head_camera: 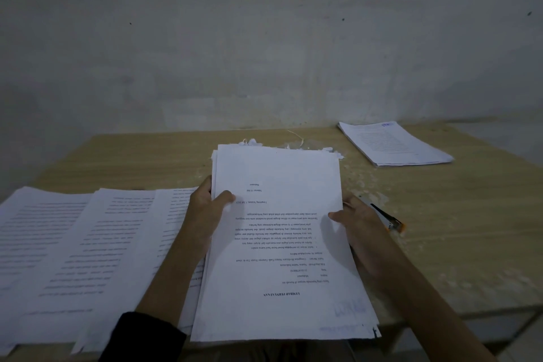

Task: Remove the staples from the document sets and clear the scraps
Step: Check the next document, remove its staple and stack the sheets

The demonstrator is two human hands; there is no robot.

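A thick document set [282, 244] of white printed pages is lifted over the table's near edge, text upside down to me. My left hand [205, 209] grips its left edge, thumb on top of the sheet. My right hand [361, 232] holds the right edge, thumb on the page, fingers underneath. A staple remover [388, 219] with a black and orange body pokes out beside my right hand; whether that hand holds it I cannot tell. Torn paper scraps [264, 144] lie just beyond the set's far edge.
The wooden table [455, 214] runs to a grey wall. Several loose printed sheets [73, 250] are fanned out on the left. Another stack of papers [393, 144] sits at the back right. Small paper crumbs [361, 179] dot the table near the middle.
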